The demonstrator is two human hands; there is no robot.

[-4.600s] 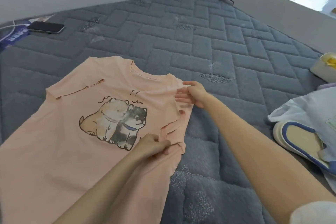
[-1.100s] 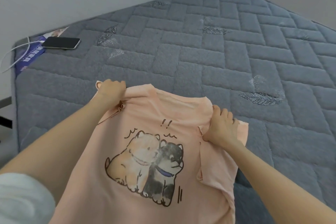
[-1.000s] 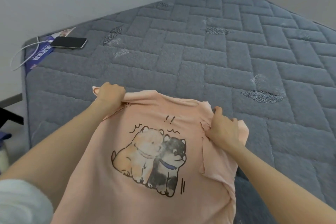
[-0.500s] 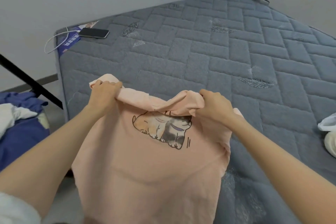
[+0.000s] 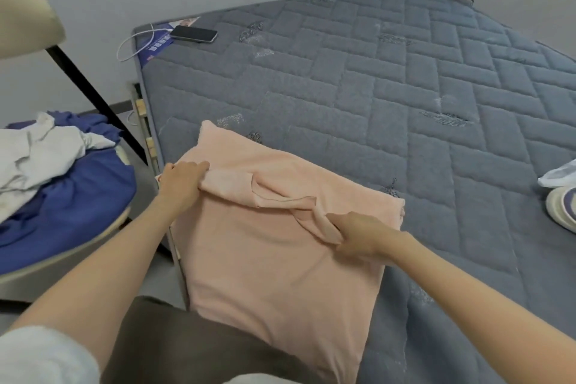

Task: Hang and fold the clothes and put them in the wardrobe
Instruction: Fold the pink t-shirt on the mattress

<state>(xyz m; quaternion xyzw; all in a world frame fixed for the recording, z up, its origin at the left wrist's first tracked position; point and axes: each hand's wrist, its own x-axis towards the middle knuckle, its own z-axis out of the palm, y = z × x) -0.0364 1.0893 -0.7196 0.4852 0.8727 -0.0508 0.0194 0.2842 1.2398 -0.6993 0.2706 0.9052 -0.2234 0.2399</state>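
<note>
A peach T-shirt (image 5: 274, 265) lies over the near left corner of the grey quilted mattress (image 5: 389, 93), plain side up with its printed side hidden. Its lower part hangs over the mattress edge toward me. My left hand (image 5: 180, 184) grips the shirt's left shoulder at the mattress edge. My right hand (image 5: 358, 235) pinches a fold of the fabric at the right shoulder. A rolled band of cloth runs between the two hands.
A chair (image 5: 62, 221) at the left holds a pile of blue and white clothes (image 5: 53, 162). A phone (image 5: 193, 34) on a white cable lies at the mattress's far left corner. A plastic bag and a shoe (image 5: 561, 209) sit at the right edge.
The shirt was turned over and laid down on the mattress corner, so the dog print no longer shows. Both hands kept hold of the shoulders and came down with it.
</note>
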